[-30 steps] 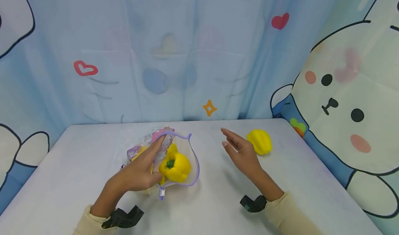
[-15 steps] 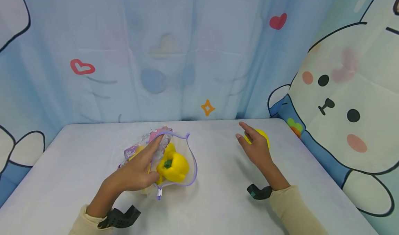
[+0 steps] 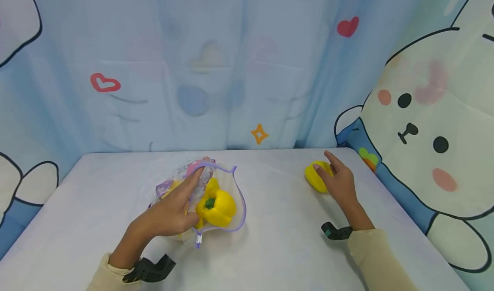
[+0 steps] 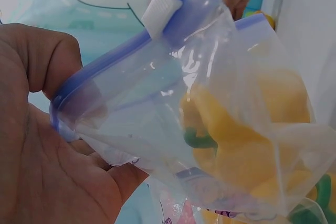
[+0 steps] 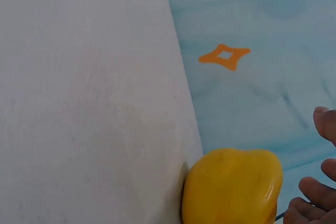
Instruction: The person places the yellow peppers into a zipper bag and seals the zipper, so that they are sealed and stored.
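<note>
Left of centre in the head frame, plastic bag: a clear zip bag (image 4: 152,103) with purple edging lies on the table, its mouth facing the lower right; a white slider (image 4: 160,11) sits on the edging, at upper centre of the left wrist frame.
Peppers inside: yellow, with a bagged pepper (image 3: 220,209) and its green stem plainly visible within the mouth; more yellow shows through the plastic at the lower right of the left wrist frame.
Left hand: at lower left of centre, the left hand (image 3: 167,216) grips the bag's edge, its thumb bent over the purple edging and its fingers on the plastic.
Loose pepper: right of centre, a single yellow pepper (image 3: 317,177) rests on the table near its far edge, outside the bag.
Right hand: just beside the loose pepper, the right hand (image 3: 341,183) has thumb and fingers apart, holding nothing; a gap separates fingertips and pepper at the lower right of the right wrist frame.
Wrists: dark devices and beige sleeves (image 3: 380,256) show across the bottom of the head frame.
Table: a white surface (image 3: 270,252) fills the lower half.
Backdrop: light blue cloth (image 3: 135,33) spans the top, with red hearts, an orange star (image 3: 260,134) below centre and a large pale cartoon animal (image 3: 467,110) at right.
</note>
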Demonstrator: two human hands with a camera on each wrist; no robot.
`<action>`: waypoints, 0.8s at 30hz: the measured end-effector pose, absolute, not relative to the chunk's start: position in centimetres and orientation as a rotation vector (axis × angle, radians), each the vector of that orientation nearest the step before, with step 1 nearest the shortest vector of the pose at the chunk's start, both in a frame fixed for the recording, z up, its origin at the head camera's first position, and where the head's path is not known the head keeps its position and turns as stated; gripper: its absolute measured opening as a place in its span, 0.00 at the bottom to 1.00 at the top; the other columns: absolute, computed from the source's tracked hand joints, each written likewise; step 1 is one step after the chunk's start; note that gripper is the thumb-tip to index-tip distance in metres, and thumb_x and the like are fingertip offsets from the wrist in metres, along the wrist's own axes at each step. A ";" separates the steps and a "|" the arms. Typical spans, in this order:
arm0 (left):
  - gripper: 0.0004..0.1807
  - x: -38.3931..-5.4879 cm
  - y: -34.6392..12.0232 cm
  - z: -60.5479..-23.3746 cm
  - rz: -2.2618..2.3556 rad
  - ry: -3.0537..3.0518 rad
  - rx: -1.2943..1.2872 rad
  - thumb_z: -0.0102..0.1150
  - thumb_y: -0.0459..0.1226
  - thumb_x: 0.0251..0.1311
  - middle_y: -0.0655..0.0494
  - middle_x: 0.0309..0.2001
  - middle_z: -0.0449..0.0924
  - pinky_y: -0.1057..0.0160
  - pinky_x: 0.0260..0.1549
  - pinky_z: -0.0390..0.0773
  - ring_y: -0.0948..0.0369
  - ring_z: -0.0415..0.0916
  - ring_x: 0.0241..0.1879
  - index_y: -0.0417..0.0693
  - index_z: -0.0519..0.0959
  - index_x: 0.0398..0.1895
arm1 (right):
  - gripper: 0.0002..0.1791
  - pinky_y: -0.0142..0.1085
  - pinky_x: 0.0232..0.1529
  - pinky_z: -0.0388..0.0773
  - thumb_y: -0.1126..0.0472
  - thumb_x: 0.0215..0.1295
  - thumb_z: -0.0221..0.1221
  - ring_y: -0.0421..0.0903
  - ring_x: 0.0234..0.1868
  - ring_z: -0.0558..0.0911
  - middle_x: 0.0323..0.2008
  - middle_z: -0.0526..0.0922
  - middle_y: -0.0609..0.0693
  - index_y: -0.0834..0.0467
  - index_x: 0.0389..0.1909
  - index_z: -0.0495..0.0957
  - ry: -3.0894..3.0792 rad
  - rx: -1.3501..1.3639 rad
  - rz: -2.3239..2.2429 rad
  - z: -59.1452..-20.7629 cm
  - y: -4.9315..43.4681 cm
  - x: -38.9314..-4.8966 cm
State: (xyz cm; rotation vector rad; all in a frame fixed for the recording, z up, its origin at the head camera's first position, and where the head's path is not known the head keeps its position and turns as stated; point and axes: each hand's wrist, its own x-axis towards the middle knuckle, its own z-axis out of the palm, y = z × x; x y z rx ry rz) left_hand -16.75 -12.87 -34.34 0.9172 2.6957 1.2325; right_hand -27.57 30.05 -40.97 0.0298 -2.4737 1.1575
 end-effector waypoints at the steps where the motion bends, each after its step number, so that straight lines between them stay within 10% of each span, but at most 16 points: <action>1: 0.54 -16.7 -12.9 -34.3 1.229 2.702 0.917 0.51 0.31 0.44 0.52 0.77 0.33 0.42 0.68 0.43 0.53 0.38 0.75 0.40 0.37 0.77 | 0.39 0.50 0.64 0.64 0.43 0.67 0.57 0.60 0.69 0.63 0.70 0.63 0.61 0.60 0.72 0.61 -2.494 0.009 1.155 -41.1 30.2 -27.7; 24: 0.54 -16.8 -12.8 -34.3 1.216 2.722 0.907 0.53 0.32 0.44 0.54 0.78 0.34 0.44 0.68 0.44 0.54 0.38 0.75 0.42 0.38 0.78 | 0.56 0.58 0.61 0.65 0.35 0.63 0.56 0.70 0.67 0.58 0.72 0.49 0.71 0.60 0.77 0.37 -2.807 -0.230 1.195 -43.0 32.9 -28.9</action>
